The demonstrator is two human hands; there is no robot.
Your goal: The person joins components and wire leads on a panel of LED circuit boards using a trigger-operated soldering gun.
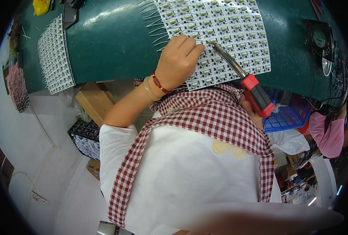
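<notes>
A large white panel of small circuit boards [236, 33] lies on the green tabletop, with short white wires [153, 29] sticking out along its left side. My left hand [180, 58] is over the panel's lower left part, fingers curled in a pinch; whatever they hold is hidden. In my right hand [250, 112] is a soldering iron [256, 96] with a red and black handle, which covers part of the hand. The iron slants up and left, its tip over the boards just right of my left fingers. Whether the tip touches cannot be made out.
Another wired board panel [56, 56] lies at the table's left, near a bundle of pinkish wires [17, 88]. A black device with a round face [319, 38] stands at the right. Below the table are a blue plastic basket [287, 117] and a cardboard box [93, 102]. Another person's pink sleeve [326, 135] shows at right.
</notes>
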